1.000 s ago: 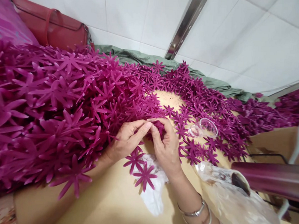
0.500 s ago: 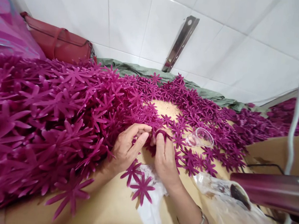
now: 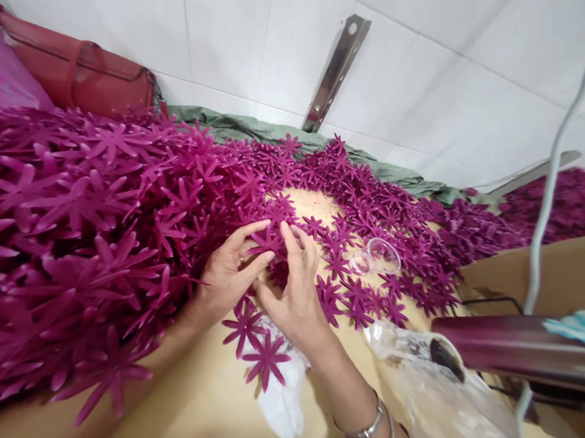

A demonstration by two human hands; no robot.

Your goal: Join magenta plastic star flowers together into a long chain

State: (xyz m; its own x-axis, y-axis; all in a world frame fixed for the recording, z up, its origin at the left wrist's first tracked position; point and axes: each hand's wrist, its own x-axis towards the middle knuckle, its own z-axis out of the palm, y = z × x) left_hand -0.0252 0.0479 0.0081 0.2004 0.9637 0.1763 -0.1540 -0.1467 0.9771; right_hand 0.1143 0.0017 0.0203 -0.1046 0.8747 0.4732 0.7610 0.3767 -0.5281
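"Why such loose hands around that purple flower (image 3: 269, 241)?"

"To avoid creasing it, I'd guess. It's between them, mid-bench (image 3: 195, 392). The right hand's (image 3: 297, 303) grip is wide; whether the left hand (image 3: 224, 272) pinches it, I can't tell."

"Any room?"

"The flower heap (image 3: 92, 212) crowds the left and back edges; bare surface opens nearer us."

Two hands (image 3: 226, 271) (image 3: 297, 296), uncountable purple flower pieces (image 3: 267, 359), one clear cup (image 3: 361, 262) right, one red bag (image 3: 106, 86) far left, one far metal bracket (image 3: 335, 75)
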